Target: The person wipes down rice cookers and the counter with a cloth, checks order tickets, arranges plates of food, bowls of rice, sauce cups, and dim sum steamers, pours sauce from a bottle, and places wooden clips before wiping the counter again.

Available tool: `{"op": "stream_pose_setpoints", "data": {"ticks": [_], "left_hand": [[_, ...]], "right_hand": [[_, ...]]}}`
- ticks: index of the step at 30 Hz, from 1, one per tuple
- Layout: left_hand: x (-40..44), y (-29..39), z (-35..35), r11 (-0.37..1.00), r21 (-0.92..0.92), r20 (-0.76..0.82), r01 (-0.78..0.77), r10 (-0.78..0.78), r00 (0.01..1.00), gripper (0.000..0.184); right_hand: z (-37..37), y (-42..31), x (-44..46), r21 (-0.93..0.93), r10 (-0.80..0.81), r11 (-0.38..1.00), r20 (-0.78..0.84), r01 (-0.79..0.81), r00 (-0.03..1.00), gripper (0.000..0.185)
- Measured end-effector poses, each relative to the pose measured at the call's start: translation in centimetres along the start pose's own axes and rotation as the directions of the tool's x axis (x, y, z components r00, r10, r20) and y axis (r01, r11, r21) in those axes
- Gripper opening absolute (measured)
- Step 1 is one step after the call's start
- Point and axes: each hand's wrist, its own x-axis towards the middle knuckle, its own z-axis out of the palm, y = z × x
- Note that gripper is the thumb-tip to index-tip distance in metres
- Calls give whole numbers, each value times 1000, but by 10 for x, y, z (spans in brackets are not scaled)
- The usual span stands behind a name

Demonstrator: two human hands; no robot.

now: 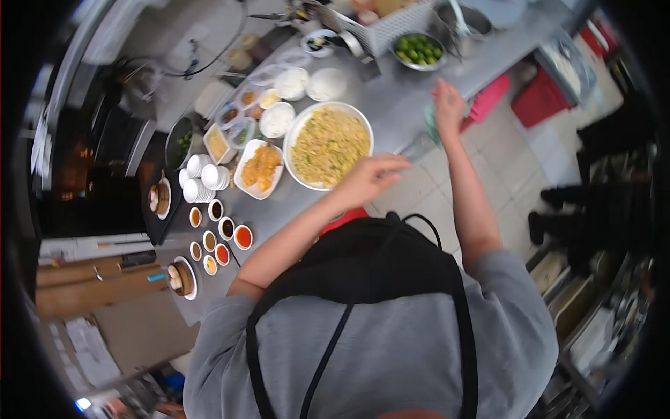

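My left hand (pixel 368 180) is just past the rim of a large white bowl of fried rice (pixel 329 143), its fingers loosely bent and apart, holding nothing. Farther right, my right hand (pixel 448 108) is raised near the counter's edge, slightly blurred, with its fingers partly stretched and nothing visible in them. A green cloth-like item (pixel 431 127) shows beside its wrist; contact is unclear. Left of the rice bowl sits a white dish of orange fried food (pixel 260 170). Bowls of white food (pixel 278 120) stand behind.
Small sauce cups (pixel 225 228), stacked white cups (pixel 199 181) and a plated steamer (pixel 183 278) are at the left. A bowl of green limes (pixel 419 51) and a white basket (pixel 391 29) stand at the back. A red bin (pixel 534 101) is right of the counter.
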Motion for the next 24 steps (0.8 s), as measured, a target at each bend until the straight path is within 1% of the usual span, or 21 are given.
{"op": "stream_pose_setpoints", "data": {"ticks": [1, 2, 3, 4, 5, 6, 7, 8, 9, 10, 11, 12, 13, 15, 17, 19, 20, 21, 22, 23, 24], "left_hand": [[-4, 3, -2, 963, -176, 5, 206, -208, 978, 24], [-6, -4, -7, 956, -151, 4, 253, -255, 967, 25], [-7, 2, -15, 964, -48, -34, 262, -263, 964, 24], [-9, -8, -21, 969, -13, -62, 247, -247, 967, 24], [-11, -6, -28, 958, -30, -67, 286, -288, 955, 25], [-9, -1, -35, 945, -45, -69, 324, -326, 943, 25], [-10, 4, -40, 929, -84, -106, 361, -368, 924, 25], [-11, 8, -45, 912, -123, -145, 390, -406, 902, 26], [-12, 5, -50, 906, -139, -180, 399, -420, 890, 26], [-14, 1, -55, 893, -134, -217, 430, -450, 866, 26], [-16, 4, -58, 864, -85, -233, 496, -501, 833, 20], [-20, -3, -64, 859, -94, -210, 503, -511, 833, 16], [-22, -9, -68, 854, -104, -188, 510, -520, 833, 13], [-20, -4, -71, 842, -34, -152, 538, -536, 830, 12], [-15, 3, -68, 831, 27, -130, 555, -548, 827, 11], [-10, 12, -66, 792, -9, -234, 610, -595, 769, 10], [-11, 14, -66, 822, -45, -203, 567, -563, 801, 14], [-12, 16, -64, 823, -38, -200, 567, -562, 802, 14], [-15, 20, -59, 854, -72, -254, 516, -516, 818, 15], [-17, 22, -57, 882, -105, -312, 460, -468, 827, 17], [-25, 16, -64, 899, -99, -321, 428, -436, 841, 17]], "right_hand": [[10, 4, 6, -3, -33, 999, 10, 33, 999, 33], [26, 23, 14, 71, -151, 986, 19, 149, 988, 38], [33, 21, 18, -23, -31, 999, 140, 35, 990, 44], [37, 25, 21, -111, 68, 993, 287, -37, 956, 50], [43, 36, 26, -171, -137, 965, 311, 197, 941, 51], [46, 46, 26, -227, -327, 880, 348, 417, 879, 52], [43, 49, 20, -370, -397, 808, 235, 459, 887, 43], [35, 54, 20, -210, -381, 889, 150, 406, 912, 38], [25, 61, 19, -37, -356, 933, 64, 358, 932, 33], [11, 70, 9, -48, -331, 942, 37, 332, 943, 33], [-5, 78, -3, 137, -130, 981, -56, 137, 990, 28], [-19, 86, -14, 336, 83, 941, -111, -41, 990, 24], [-27, 104, -28, 337, 101, 940, -137, -50, 985, 24], [-25, 155, -67, 344, 382, 867, 3, -360, 924, 23], [-21, 171, -103, 193, 591, 779, 96, -597, 801, 20], [1, 202, -133, 208, 610, 760, 101, -616, 786, 19], [7, 203, -140, 215, 612, 758, 94, -616, 786, 19], [14, 203, -147, 159, 606, 765, 150, -624, 781, 15], [22, 203, -152, 102, 599, 773, 208, -626, 773, 14], [29, 203, -155, 105, 597, 774, 208, -625, 775, 14], [36, 202, -157, 127, 653, 702, 276, -701, 705, 20]]}}
